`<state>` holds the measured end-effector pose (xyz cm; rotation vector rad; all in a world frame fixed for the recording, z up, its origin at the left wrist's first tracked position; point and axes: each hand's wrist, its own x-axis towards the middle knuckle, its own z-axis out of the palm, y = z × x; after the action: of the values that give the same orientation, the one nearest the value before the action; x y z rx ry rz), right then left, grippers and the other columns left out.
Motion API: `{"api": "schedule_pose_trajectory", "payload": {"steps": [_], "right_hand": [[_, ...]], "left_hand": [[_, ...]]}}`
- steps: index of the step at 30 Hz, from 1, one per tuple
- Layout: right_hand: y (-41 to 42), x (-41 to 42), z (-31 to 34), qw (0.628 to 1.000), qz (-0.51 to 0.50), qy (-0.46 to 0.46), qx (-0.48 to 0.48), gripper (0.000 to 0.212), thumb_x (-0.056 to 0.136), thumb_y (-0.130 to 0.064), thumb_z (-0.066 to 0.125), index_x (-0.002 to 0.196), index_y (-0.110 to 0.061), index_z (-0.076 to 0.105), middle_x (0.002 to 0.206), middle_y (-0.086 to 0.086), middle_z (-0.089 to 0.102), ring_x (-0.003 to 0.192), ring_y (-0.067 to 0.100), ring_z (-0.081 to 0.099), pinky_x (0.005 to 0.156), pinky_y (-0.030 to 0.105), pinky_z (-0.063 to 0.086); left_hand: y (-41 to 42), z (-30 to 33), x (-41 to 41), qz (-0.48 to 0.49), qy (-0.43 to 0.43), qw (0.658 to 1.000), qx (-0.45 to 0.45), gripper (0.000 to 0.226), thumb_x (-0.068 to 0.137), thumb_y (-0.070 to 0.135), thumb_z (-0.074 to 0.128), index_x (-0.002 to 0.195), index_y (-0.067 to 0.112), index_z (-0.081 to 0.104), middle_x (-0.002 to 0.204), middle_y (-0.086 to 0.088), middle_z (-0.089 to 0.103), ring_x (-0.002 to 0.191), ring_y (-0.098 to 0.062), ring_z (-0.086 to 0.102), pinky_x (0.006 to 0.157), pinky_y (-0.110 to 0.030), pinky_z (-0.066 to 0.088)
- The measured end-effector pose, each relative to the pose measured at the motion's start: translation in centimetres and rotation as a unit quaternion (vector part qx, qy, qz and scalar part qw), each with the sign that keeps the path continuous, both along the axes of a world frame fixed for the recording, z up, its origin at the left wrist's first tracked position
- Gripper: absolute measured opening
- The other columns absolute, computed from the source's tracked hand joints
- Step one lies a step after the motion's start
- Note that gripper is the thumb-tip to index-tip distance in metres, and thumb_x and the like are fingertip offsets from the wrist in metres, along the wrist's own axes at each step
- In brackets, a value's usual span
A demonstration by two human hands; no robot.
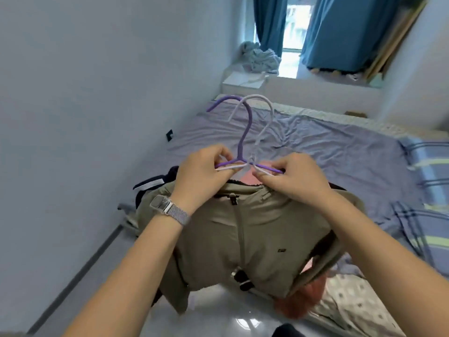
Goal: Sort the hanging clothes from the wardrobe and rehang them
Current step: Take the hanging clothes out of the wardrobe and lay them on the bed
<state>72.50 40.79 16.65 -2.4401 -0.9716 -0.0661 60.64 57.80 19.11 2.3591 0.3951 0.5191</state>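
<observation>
Clothes on two hangers, a khaki jacket (243, 229) foremost, hang above the near edge of the bed (328, 147) (lilac sheet, rumpled). Left hand (201, 171) and right hand (291, 177) have fingers clamped on the hanger shoulders. Beyond the bed, blue curtains (345, 32) flank a window.

The khaki jacket (243, 229) hides most of a pink garment (298, 302), which shows only at the collar and at 5 o'clock. Both hangers' shoulder bars vanish under the left hand (201, 171) and right hand (294, 178). A dark object (289, 330) at 6 o'clock is cut off, possibly a foot.
</observation>
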Motion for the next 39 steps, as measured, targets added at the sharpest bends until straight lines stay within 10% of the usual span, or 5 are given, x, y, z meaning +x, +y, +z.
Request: {"api": "schedule_pose_trajectory", "payload": {"steps": [14,20,26,32,39], "right_hand": [[-5.5,26.8,-0.5,0.989,-0.131,0.064,0.024,0.05,0.07,-0.045,0.07,0.048,-0.006,0.047,0.043,0.004,0.032,0.047,0.018,0.032,0.049,0.032,0.028],[-3.1,40.1,-5.1,0.986,-0.143,0.086,0.021,0.053,0.073,-0.048,0.062,0.046,-0.009,0.039,0.044,0.005,0.035,0.047,0.021,0.036,0.049,0.033,0.027],[-1.2,47.0,-20.8,0.971,-0.15,0.136,-0.125,0.056,0.081,-0.062,0.053,0.053,-0.015,0.039,0.048,0.002,0.041,0.057,0.026,0.05,0.051,0.033,0.032],[1.8,49.8,-29.7,0.909,-0.216,0.201,-0.294,0.069,0.08,-0.061,0.059,0.124,-0.009,0.044,0.128,0.013,0.053,0.122,0.032,0.048,0.098,0.044,0.042],[14.1,40.9,-29.1,0.922,0.088,0.219,-0.308,0.044,0.09,-0.036,0.049,0.125,-0.01,0.045,0.125,0.013,0.057,0.117,0.032,0.053,0.094,0.039,0.045]], "left_hand": [[-3.1,-0.2,30.8,-0.16,0.003,0.987,0.019,0.034,0.071,0.044,0.076,0.07,0.012,0.064,0.061,-0.003,0.06,0.058,-0.013,0.048,0.055,-0.026,0.032],[-2.2,-4.6,43.0,-0.066,-0.011,0.983,0.169,0.051,0.077,0.048,0.07,0.112,0.013,0.058,0.1,-0.004,0.064,0.095,-0.021,0.057,0.079,-0.033,0.043],[1.4,-17.3,41.7,-0.059,0.111,0.979,0.16,0.037,0.087,0.031,0.06,0.119,0.014,0.053,0.11,-0.004,0.058,0.103,-0.025,0.055,0.086,-0.038,0.047],[5.6,-24.3,39.3,0.014,0.208,0.972,0.106,0.028,0.09,0.029,0.058,0.115,0.015,0.057,0.109,-0.004,0.06,0.105,-0.023,0.055,0.088,-0.037,0.045],[8.3,-25.9,33.2,0.094,0.306,0.947,0.042,0.035,0.093,0.035,0.052,0.125,0.021,0.049,0.12,0.002,0.056,0.112,-0.018,0.052,0.092,-0.032,0.043]]}}
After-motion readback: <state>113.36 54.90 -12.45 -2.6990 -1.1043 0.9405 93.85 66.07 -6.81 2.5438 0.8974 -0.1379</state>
